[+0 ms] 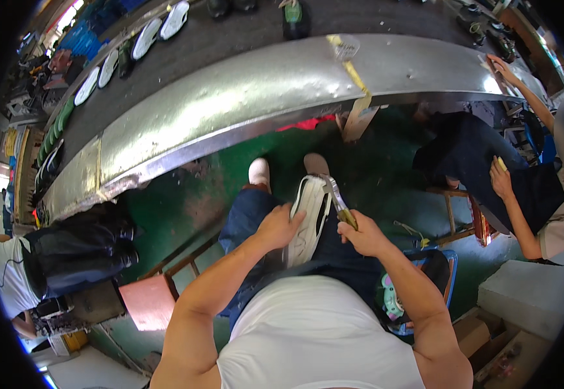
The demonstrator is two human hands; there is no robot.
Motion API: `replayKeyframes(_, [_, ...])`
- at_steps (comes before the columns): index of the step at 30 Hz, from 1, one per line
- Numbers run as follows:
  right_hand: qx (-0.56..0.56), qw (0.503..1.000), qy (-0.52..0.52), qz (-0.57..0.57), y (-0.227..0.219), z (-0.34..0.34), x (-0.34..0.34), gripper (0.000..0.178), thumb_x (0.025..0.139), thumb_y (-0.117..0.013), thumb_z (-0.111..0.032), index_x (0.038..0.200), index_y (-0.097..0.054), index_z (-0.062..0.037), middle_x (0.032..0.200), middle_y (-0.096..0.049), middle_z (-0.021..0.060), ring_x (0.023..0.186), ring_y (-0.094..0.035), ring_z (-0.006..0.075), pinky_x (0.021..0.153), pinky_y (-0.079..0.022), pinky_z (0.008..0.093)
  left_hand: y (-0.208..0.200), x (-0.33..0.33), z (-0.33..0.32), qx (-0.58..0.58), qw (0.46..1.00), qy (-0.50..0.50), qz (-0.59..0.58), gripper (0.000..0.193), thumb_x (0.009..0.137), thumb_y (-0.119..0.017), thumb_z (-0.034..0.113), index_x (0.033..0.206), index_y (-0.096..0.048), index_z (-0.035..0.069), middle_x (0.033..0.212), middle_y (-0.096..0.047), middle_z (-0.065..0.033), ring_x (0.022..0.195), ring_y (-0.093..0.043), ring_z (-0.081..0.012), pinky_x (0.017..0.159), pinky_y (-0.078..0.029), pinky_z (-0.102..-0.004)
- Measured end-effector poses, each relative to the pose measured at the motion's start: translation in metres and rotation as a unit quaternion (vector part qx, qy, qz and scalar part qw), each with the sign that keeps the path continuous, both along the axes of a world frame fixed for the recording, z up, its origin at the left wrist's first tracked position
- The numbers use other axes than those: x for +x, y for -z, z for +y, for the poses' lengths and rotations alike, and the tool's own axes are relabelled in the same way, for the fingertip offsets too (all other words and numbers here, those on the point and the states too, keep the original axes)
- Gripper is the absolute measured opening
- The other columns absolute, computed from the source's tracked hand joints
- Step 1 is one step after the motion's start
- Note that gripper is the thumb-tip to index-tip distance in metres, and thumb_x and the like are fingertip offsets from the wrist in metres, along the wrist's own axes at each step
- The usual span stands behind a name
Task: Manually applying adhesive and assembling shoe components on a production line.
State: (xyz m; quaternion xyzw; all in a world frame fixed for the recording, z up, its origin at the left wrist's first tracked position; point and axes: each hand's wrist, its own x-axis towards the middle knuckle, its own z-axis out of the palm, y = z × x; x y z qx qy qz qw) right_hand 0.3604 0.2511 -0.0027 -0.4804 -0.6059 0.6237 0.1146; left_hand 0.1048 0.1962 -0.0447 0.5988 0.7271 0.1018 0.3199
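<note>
A cream-white shoe (307, 223) lies sole up across my lap, its toe pointing away from me. Along its left edge my left hand (280, 227) grips it, thumb over the sole and the other fingers out of sight. My right hand (364, 235) is closed round the yellowish handles of a pair of pliers (341, 206). The metal head of the pliers reaches the shoe's far right edge near the toe; whether its jaws bite on the material is too small to tell.
Ahead runs a conveyor with a dented metal side (184, 123); several shoes, some white-soled (147, 39), stand on it. A co-worker's hand (501, 178) is to the right, another person's dark trousers (81, 249) to the left. A pink-topped stool (148, 303) and a blue-rimmed bin (451, 275) flank me.
</note>
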Motion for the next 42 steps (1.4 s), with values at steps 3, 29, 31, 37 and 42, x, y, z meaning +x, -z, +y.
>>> replayKeyframes(3, [0.047, 0.995, -0.069, -0.057, -0.008, -0.019, 0.01, 0.031, 0.097, -0.059, -0.027, 0.114, -0.058, -0.001, 0.084, -0.067, 0.0174, 0.078, -0.068, 0.0316, 0.073, -0.052, 0.041, -0.026, -0.004, 0.003, -0.022, 0.995, -0.034, -0.088, 0.043, 0.099, -0.05, 0.032, 0.12, -0.062, -0.003, 0.103, -0.068, -0.0293, 0.094, -0.067, -0.0447, 0.084, -0.054, -0.0466])
replayKeyframes(29, [0.232, 0.913, -0.293, -0.163, -0.009, -0.028, -0.004, 0.044, 0.092, -0.061, -0.017, 0.127, -0.048, 0.0055, 0.113, -0.061, 0.0293, 0.106, -0.062, 0.0436, 0.092, -0.051, 0.0474, 0.021, 0.021, -0.035, -0.044, 0.905, -0.32, -0.276, 0.059, 0.107, -0.03, 0.045, 0.136, -0.058, 0.001, 0.129, -0.063, -0.025, 0.124, -0.057, -0.0391, 0.105, -0.043, -0.041])
replayKeyframes(31, [0.252, 0.911, -0.292, -0.146, -0.008, -0.018, -0.005, 0.05, 0.092, -0.061, -0.017, 0.133, -0.045, 0.0064, 0.118, -0.059, 0.0308, 0.11, -0.061, 0.0439, 0.096, -0.05, 0.0464, 0.016, 0.018, -0.035, -0.027, 0.937, -0.271, -0.22, 0.057, 0.107, -0.029, 0.042, 0.135, -0.058, 0.001, 0.129, -0.062, -0.0262, 0.123, -0.057, -0.0422, 0.105, -0.044, -0.0433])
replayKeyframes(37, [0.225, 0.909, -0.239, -0.256, -0.016, -0.008, -0.027, 0.044, 0.091, -0.061, -0.012, 0.131, -0.047, 0.0031, 0.118, -0.061, 0.0267, 0.105, -0.062, 0.0433, 0.092, -0.051, 0.048, 0.036, 0.012, -0.041, 0.157, 0.958, -0.154, -0.185, 0.047, 0.105, -0.041, 0.028, 0.146, -0.046, 0.007, 0.141, -0.052, -0.0274, 0.114, -0.06, -0.0464, 0.099, -0.05, -0.0451])
replayKeyframes(42, [0.237, 0.936, -0.189, -0.178, 0.015, 0.0, -0.001, 0.032, 0.093, -0.06, -0.014, 0.121, -0.055, 0.0005, 0.106, -0.064, 0.0246, 0.097, -0.065, 0.0404, 0.082, -0.054, 0.0462, 0.023, 0.009, -0.038, 0.129, 0.987, 0.0, -0.1, 0.06, 0.103, -0.046, 0.027, 0.158, -0.024, 0.02, 0.153, -0.035, -0.0287, 0.102, -0.065, -0.0479, 0.083, -0.057, -0.0472])
